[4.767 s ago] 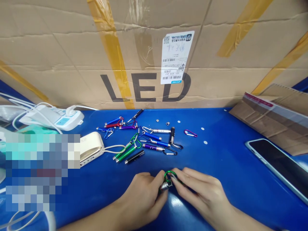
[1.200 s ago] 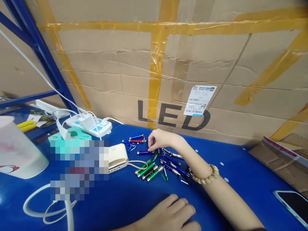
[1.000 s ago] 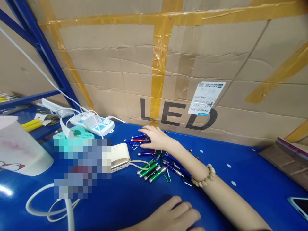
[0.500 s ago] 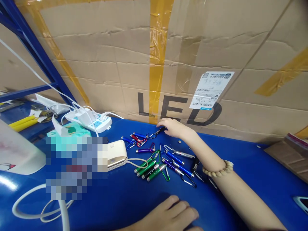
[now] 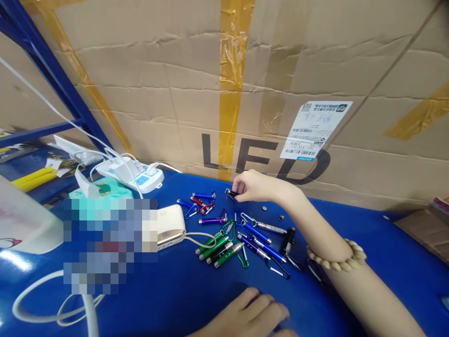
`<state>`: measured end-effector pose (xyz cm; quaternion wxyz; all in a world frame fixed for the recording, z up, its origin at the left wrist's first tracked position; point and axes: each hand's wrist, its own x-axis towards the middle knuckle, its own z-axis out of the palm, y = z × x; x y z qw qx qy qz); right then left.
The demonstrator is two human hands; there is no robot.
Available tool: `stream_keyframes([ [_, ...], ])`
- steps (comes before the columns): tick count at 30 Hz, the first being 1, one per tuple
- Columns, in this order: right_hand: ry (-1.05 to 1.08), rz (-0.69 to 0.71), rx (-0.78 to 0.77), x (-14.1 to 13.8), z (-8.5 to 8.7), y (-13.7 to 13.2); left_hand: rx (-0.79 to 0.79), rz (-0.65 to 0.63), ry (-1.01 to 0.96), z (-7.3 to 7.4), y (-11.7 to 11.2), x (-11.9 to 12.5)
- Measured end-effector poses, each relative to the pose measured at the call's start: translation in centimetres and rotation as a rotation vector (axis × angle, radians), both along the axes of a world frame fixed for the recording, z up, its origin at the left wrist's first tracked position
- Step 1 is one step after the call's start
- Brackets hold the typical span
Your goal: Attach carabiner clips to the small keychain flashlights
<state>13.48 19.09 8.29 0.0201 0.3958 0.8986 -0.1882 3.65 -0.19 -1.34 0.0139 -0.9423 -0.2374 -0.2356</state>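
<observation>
Right hand pinching a black penlight near the far edge of the blue bench; left hand idle near the near edge.

Head view: right fingers closed narrow on the penlight's end; left fingers loosely curled, holding nothing. Green penlights, blue penlights and a purple penlight lie jumbled mid-bench, right of a cream power bank. Risk: green carabiners or other clips may snag, so a quick tug could drag neighbours; round barrels could roll off the bench edge if knocked.
</observation>
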Motion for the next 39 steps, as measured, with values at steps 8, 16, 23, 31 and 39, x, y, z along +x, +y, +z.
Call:
stream_keyframes([
  [8,0.075,0.076,0.126,-2.3,-1.9,-0.9,-0.027,0.055,-0.115,-0.2,0.1,0.1],
  [16,0.245,0.335,0.227,-5.3,-4.8,-2.9,-0.008,0.052,-0.132,-0.7,0.2,0.1],
  [23,0.245,0.339,0.218,-5.0,-4.9,-2.4,-0.010,0.049,-0.148,-1.0,0.3,0.2],
  [31,0.409,0.260,0.294,-4.2,-2.0,-2.1,-0.010,0.049,-0.160,-0.7,0.3,0.1],
  [39,0.746,0.097,0.179,-4.7,-2.5,-2.5,-0.026,0.059,-0.184,0.0,0.1,0.2],
])
